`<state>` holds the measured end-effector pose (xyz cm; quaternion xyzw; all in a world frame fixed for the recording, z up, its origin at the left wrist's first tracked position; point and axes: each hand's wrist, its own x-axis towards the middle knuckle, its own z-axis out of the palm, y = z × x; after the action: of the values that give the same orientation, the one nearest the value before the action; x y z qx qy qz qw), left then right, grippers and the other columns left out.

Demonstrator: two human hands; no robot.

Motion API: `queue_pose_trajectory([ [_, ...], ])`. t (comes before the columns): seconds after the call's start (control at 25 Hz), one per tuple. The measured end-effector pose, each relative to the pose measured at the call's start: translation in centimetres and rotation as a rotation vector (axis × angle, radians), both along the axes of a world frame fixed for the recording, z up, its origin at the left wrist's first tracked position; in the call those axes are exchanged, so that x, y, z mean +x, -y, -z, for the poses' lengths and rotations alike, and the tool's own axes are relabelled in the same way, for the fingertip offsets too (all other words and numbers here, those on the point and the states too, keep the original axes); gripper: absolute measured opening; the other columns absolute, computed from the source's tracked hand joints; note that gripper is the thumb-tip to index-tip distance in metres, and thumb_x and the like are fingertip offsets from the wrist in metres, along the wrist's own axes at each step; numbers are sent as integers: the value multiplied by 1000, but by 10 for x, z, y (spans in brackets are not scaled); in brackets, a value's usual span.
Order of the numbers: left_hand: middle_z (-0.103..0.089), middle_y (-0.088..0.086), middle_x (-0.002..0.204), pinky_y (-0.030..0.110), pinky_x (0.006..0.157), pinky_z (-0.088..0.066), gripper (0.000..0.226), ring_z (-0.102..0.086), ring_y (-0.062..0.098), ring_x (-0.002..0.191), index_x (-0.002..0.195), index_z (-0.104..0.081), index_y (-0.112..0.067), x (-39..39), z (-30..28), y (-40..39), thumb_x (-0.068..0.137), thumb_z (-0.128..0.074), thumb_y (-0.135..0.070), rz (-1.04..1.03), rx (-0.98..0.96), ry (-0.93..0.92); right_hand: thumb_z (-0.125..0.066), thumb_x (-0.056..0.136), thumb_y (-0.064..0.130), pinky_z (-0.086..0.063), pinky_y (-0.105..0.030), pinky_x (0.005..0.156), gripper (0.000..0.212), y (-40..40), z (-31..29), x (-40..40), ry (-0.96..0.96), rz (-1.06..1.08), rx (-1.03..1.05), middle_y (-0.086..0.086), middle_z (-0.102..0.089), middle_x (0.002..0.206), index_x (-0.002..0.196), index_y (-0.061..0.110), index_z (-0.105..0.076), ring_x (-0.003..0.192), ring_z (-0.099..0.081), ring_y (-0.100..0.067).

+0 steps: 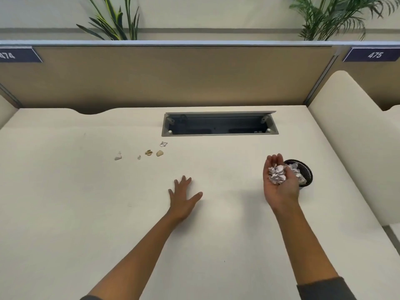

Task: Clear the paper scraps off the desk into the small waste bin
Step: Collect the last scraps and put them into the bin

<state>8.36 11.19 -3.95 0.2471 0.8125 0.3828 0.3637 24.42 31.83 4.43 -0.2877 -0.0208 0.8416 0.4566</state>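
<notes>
My right hand [279,185] is turned palm up beside the small black mesh waste bin [308,173], with a pile of crumpled white paper scraps [277,174] resting in its cupped palm. The bin stands on the desk just right of that hand and has white scraps [297,169] inside. My left hand [183,197] lies flat on the desk with fingers spread and holds nothing. Several small scraps remain on the desk up and to the left: a white one [118,156], a tiny one [139,157], a brown one [148,152], a tan one [159,153] and a grey-white one [163,144].
An open cable tray [219,124] is sunk into the cream desk [86,213] near its back edge. A tan partition [173,79] closes the back, and a cream side panel [357,137] rises along the right. Plants stand behind the partition.
</notes>
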Motion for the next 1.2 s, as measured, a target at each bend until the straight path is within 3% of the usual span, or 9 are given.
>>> queue_pose_trajectory([
  [0.16, 16, -13, 162, 40, 117, 22, 79, 29, 9, 144, 155, -9, -30, -1, 5, -3, 94, -57, -45, 153, -82, -158, -43, 100, 13, -57, -24, 84, 28, -60, -4, 33, 455, 77, 371, -3, -71, 85, 92, 7, -70, 86, -67, -16],
  [0.32, 16, -14, 162, 39, 117, 22, 79, 30, 8, 144, 155, -9, -29, -4, 4, 1, 94, -57, -42, 170, -74, -132, -39, 95, 17, -53, -32, 92, 33, -83, 10, 47, 979, 48, 696, -3, -71, 95, 92, 15, -72, 93, -66, -13],
  [0.6, 13, -15, 162, 37, 117, 21, 74, 28, 5, 144, 155, -14, -29, -6, 7, 3, 95, -57, -38, 157, -45, -118, -34, 97, 31, -46, -24, 93, 38, -78, 14, 48, 1223, -140, 874, 8, -70, 112, 100, 31, -73, 111, -62, -10],
  [0.68, 12, -15, 162, 36, 117, 22, 73, 27, 5, 144, 155, -15, -29, -7, 8, 3, 95, -57, -38, 157, -42, -121, -34, 102, 30, -40, -25, 99, 38, -73, 21, 45, 1407, -236, 1055, 4, -65, 125, 117, 25, -69, 121, -55, -15],
  [0.84, 11, -16, 162, 36, 117, 21, 71, 27, 4, 145, 154, -17, -30, -7, 7, 3, 96, -57, -36, 148, -18, -102, -34, 106, 18, -21, -41, 118, 41, -67, 36, 35, 1816, -377, 1358, -15, -45, 151, 141, 1, -49, 146, -31, -32],
  [0.92, 10, -16, 162, 36, 117, 21, 70, 26, 4, 145, 154, -17, -30, -7, 6, 4, 96, -56, -35, 148, -6, -91, -35, 106, 13, -19, -45, 120, 42, -67, 38, 33, 1877, -385, 1379, -19, -40, 153, 144, -2, -43, 147, -28, -36],
  [1.04, 10, -16, 162, 37, 118, 20, 68, 26, 4, 145, 154, -18, -29, -7, 5, 6, 97, -55, -34, 143, 14, -76, -35, 102, 0, -22, -42, 121, 46, -70, 36, 39, 1779, -368, 1327, -16, -37, 155, 148, 2, -38, 147, -29, -33],
  [1.12, 9, -16, 162, 37, 118, 20, 67, 26, 4, 145, 154, -19, -29, -7, 5, 6, 97, -55, -33, 140, 22, -69, -35, 102, 0, -25, -39, 119, 46, -74, 33, 43, 1701, -347, 1262, -10, -34, 158, 147, 7, -42, 147, -31, -28],
  [1.2, 9, -16, 162, 37, 118, 20, 67, 25, 4, 145, 154, -20, -29, -7, 5, 6, 97, -55, -33, 139, 24, -70, -36, 103, 3, -20, -41, 120, 45, -76, 33, 45, 1793, -416, 1307, -13, -30, 160, 148, 5, -39, 149, -24, -31],
])
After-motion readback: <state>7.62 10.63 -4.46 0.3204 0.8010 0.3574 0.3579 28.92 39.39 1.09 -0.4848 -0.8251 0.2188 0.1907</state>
